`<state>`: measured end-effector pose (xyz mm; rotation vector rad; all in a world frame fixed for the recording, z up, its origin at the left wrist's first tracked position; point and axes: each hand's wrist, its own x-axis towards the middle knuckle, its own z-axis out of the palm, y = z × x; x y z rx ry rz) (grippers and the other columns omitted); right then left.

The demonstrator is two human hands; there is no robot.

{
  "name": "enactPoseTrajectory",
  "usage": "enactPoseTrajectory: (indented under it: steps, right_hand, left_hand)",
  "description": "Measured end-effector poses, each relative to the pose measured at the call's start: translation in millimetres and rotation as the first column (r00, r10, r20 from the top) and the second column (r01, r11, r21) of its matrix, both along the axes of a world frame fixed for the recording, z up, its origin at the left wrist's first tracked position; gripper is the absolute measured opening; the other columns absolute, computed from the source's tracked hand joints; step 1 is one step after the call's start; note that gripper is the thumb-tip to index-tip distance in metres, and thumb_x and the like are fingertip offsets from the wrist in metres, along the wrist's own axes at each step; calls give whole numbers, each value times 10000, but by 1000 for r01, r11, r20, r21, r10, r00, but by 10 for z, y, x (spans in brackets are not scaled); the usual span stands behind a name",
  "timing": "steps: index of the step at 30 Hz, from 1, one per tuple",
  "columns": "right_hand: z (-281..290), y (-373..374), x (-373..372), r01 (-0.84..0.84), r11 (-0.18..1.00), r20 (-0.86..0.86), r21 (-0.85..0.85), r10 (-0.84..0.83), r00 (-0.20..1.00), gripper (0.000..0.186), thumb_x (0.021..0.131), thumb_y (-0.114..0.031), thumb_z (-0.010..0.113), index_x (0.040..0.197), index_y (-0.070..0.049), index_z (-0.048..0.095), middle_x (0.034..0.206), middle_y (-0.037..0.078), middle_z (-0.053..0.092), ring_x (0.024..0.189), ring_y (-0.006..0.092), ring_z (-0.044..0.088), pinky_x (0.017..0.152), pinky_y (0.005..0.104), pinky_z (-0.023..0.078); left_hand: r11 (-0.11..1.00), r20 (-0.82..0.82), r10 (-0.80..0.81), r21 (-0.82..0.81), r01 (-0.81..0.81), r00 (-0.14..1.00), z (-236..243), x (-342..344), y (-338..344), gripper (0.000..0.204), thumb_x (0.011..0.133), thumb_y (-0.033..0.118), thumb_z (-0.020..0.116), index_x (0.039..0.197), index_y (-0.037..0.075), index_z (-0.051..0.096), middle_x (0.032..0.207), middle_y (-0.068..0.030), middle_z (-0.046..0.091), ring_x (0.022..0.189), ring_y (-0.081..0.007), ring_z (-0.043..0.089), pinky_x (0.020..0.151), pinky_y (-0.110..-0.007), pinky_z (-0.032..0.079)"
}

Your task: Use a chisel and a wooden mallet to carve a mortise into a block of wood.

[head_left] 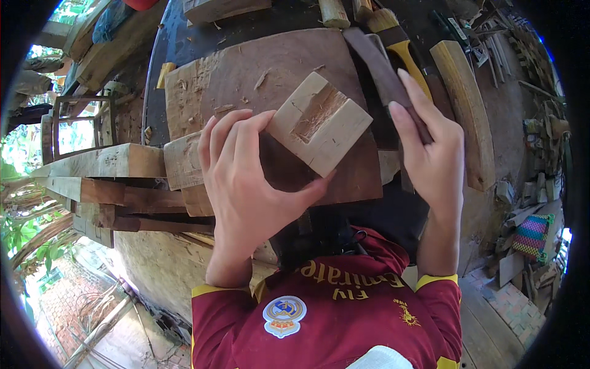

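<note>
Head view: our left hand grips the pale wood block, fingers along its near-left edge and thumb under the lower corner, tilted over the brown work board. Our right hand is closed round a dark flat tool, probably a chisel or file, whose upper end rises just right of the block.

Progress, judging by the cut: a notch is already opened in the block's top face, floor rough and fibrous, walls uneven; shavings lie on the board. Clean-up of that notch looks left.

Room: board above the block is open. Right side is tight, with a yellow-handled brush and a wooden handle close by. Left has stacked timber beside the board edge.
</note>
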<state>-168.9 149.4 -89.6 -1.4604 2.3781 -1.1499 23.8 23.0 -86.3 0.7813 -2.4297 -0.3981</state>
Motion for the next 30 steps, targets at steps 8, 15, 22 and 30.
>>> enactPoseTrajectory:
  steps: [8, 15, 22, 30]
  right_hand:
    - [171, 31, 202, -108, 992, -150, 62, 116, 982, 486, 843, 14, 657, 1324, -30, 598, 775, 174, 657, 564, 302, 596, 548, 348, 479]
    - [124, 86, 254, -248, 969, -108, 22, 249, 963, 450, 861, 16, 642, 1309, -3, 603, 740, 172, 643, 552, 280, 600, 533, 336, 472]
    - [177, 68, 199, -261, 964, -82, 42, 264, 961, 425, 873, 22, 615, 1297, 1, 611, 766, 164, 675, 600, 264, 666, 589, 361, 519]
    - [370, 159, 291, -185, 970, -53, 160, 195, 979, 431, 878, 19, 616, 1308, -11, 605, 706, 179, 618, 532, 257, 598, 537, 333, 472]
  left_hand:
    - [999, 1, 40, -1, -40, 999, 0, -57, 17, 706, 492, 285, 931, 1067, 2, 632, 1054, -156, 647, 1065, -348, 591, 959, -439, 448]
    - [999, -2, 33, 28, -33, 999, -24, -63, 27, 714, 490, 281, 932, 1073, 0, 630, 1054, -155, 647, 1044, -342, 597, 942, -432, 456]
    - [998, 21, 43, 38, -43, 999, -54, -46, 3, 756, 504, 327, 904, 1125, 21, 601, 1063, -128, 633, 1088, -324, 569, 1036, -491, 360]
    - [999, 13, 47, 15, -48, 999, -37, -65, 13, 746, 472, 301, 935, 1091, 19, 629, 1076, -142, 643, 1067, -339, 585, 975, -447, 427]
